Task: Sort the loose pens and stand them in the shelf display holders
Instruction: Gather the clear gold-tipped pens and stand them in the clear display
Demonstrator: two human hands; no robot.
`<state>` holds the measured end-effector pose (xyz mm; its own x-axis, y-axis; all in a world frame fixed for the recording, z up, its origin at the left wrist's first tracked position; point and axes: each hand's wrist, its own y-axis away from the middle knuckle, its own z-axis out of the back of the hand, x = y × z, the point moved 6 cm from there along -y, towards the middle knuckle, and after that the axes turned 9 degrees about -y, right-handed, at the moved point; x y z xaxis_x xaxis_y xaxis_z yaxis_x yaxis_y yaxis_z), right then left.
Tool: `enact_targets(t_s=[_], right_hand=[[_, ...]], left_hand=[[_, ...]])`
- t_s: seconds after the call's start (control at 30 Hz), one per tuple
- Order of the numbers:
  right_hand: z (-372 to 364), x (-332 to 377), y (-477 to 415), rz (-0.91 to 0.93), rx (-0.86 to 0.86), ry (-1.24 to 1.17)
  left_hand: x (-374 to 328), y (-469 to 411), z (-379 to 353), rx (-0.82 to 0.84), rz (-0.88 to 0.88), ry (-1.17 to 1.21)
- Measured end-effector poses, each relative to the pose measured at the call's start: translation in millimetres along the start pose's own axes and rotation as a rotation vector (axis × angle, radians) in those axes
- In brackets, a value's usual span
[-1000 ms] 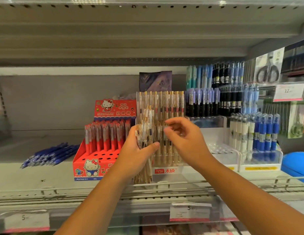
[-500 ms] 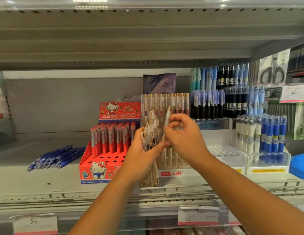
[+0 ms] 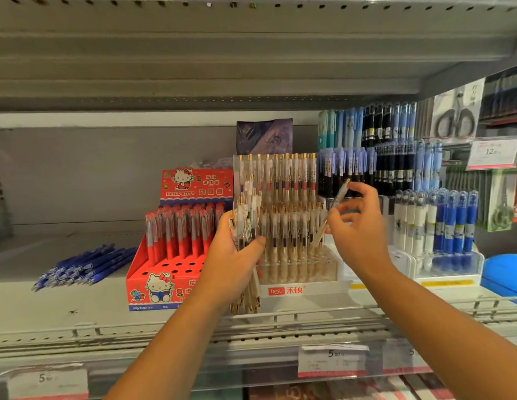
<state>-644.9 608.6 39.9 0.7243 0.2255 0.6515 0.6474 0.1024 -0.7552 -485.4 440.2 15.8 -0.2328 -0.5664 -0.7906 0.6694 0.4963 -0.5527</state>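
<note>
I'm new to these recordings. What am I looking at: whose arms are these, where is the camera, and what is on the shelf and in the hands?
There is no machine here: a person works with bare hands. Every picture comes from one wide-angle camera worn on the head, looking forward and down at a shop shelf. The left hand grips a bundle of beige pens. The right hand pinches one pen, tilted, tip down towards the clear holder, where many similar pens stand. To its left is a red holder, partly filled, and further left loose blue pens lie flat.
</note>
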Motion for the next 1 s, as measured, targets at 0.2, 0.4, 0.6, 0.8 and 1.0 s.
enact_targets(t_s=[0.2, 0.4, 0.6, 0.8, 1.0], right_hand=[[-12.5, -2.6, 5.2, 0.040, 0.096, 0.134], [-19.9, -13.6, 5.5, -0.037, 0.184, 0.252], [-25.3, -23.5, 11.2, -0.081, 0.276, 0.381], [-23.4, -23.0, 14.4, -0.083, 0.285, 0.351], [-14.6, -2.3, 15.7, 0.078, 0.158, 0.505]], left_hand=[[-1.3, -0.7, 0.6, -0.010, -0.019, 0.002], [0.4, -0.3, 1.3, -0.012, -0.005, 0.007], [1.1, -0.8, -0.4, 0.001, 0.000, 0.010], [3.1, -1.7, 0.4, -0.003, -0.011, 0.031], [3.4, -0.7, 1.7, -0.007, -0.018, 0.058]])
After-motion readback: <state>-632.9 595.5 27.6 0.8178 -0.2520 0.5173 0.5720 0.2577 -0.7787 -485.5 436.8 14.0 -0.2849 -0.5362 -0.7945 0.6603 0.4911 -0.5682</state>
